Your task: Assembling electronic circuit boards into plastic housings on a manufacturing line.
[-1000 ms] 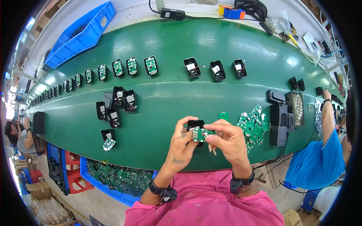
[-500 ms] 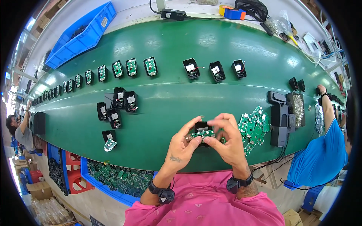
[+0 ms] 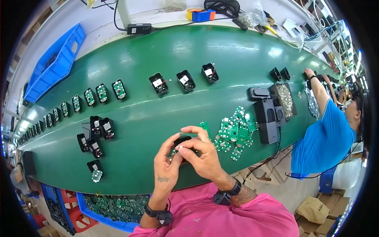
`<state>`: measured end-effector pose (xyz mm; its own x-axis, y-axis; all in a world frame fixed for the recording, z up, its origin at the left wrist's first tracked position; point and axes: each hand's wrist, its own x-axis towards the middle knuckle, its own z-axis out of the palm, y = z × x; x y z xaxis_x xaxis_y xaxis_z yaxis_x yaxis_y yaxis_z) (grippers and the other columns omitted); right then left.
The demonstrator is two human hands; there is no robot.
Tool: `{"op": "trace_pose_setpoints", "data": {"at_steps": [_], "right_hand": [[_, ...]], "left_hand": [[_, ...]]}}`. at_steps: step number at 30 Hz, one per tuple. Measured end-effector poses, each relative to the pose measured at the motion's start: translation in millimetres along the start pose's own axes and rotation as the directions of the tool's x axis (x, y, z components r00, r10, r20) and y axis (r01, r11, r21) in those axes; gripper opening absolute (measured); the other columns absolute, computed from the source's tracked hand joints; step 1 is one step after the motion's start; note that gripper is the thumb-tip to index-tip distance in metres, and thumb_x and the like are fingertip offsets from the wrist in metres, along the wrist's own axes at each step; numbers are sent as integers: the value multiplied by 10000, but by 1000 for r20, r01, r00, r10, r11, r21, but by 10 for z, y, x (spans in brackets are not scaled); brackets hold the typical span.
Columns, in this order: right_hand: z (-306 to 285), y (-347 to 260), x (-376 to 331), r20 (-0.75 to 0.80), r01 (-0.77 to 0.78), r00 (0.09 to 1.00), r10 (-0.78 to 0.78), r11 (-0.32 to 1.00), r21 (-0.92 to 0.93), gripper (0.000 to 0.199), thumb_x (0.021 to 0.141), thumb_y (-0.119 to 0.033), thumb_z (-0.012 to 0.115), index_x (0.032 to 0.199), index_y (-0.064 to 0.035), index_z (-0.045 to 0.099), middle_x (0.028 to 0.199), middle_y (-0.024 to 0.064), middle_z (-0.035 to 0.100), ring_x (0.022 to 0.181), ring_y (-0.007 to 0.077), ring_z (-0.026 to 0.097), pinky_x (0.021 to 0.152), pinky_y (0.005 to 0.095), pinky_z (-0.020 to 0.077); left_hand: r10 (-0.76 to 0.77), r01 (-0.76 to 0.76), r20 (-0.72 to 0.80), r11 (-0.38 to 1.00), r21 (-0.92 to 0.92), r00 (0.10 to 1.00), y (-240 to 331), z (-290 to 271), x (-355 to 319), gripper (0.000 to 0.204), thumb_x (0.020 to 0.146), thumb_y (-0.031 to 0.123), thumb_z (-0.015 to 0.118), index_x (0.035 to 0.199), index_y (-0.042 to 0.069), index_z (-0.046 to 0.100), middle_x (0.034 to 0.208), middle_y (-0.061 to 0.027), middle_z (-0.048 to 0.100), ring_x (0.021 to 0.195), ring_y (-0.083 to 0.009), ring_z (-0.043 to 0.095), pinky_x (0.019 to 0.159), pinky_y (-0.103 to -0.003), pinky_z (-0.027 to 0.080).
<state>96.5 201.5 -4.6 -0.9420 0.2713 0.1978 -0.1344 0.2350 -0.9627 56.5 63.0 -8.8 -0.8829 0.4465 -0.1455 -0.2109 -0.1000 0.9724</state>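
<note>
Both hands are close together over the near middle of the bench. My left hand is curled round the near-left side of a black plastic housing, its thumb pointing up toward the right fingertips. My right hand has its thumb and index finger pinched at a small white piece, possibly a plug; its other fingers arch over the housing. Most of the housing and whatever lies in it are hidden behind the fingers. Just beyond my right hand lies a green circuit board.
A heap of circuit boards lies right, beside a black device and a tray of small metal parts. Housings with wires cluster left; a row with boards stands behind. A co-worker in blue works at far right.
The view has swung, so the bench's contents appear farther left. The green board that showed between my hands is now hidden; my right thumb and index finger have closed at a small white piece.
</note>
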Motion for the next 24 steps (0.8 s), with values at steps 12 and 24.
{"op": "trace_pose_setpoints", "data": {"at_steps": [12, 24], "right_hand": [[-118, -377, 53, 63, 300, 950, -306, 832, -467, 114, 822, 11, 688, 932, 6, 660, 735, 104, 566, 635, 282, 571, 551, 384, 451], [-146, -441, 127, 177, 317, 948, -266, 855, -411, 65, 830, -8, 689, 855, -4, 629, 686, 105, 567, 594, 287, 572, 524, 391, 422]], "left_hand": [[417, -310, -151, 833, 459, 897, 77, 127, -40, 385, 915, -39, 612, 1295, 20, 614, 1352, -197, 582, 1099, -201, 633, 796, -269, 555], [134, -115, -198, 988, 103, 971, 240, 105, -43, 362, 970, 67, 618, 1328, 14, 598, 1350, -174, 581, 1132, -216, 618, 825, -275, 558]]}}
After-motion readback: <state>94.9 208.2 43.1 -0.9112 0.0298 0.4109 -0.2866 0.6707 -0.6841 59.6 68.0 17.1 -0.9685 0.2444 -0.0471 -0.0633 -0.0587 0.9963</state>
